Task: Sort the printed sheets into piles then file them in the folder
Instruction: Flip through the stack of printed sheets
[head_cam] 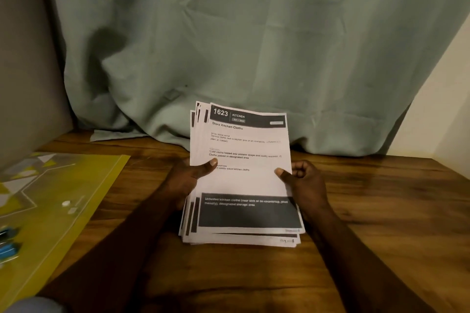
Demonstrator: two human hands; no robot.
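Observation:
A stack of printed sheets (244,180) stands tilted up over the wooden table (381,223), its lower edge near the tabletop. The top sheet reads "1623 KITCHEN, Store Kitchen Cloths" and has a dark band near the bottom. My left hand (188,175) grips the stack's left edge, thumb on the front page. My right hand (302,178) grips the right edge, thumb on the front and fingers curled behind. The sheets are slightly fanned at the left and bottom edges. A yellow-green folder (50,201) lies flat at the table's left.
A grey-green curtain (254,46) hangs right behind the table and bunches on its back edge. Blue clips (10,246) lie on the folder's near left corner. A grey panel (23,58) stands at the far left, a pale wall (445,109) at the right.

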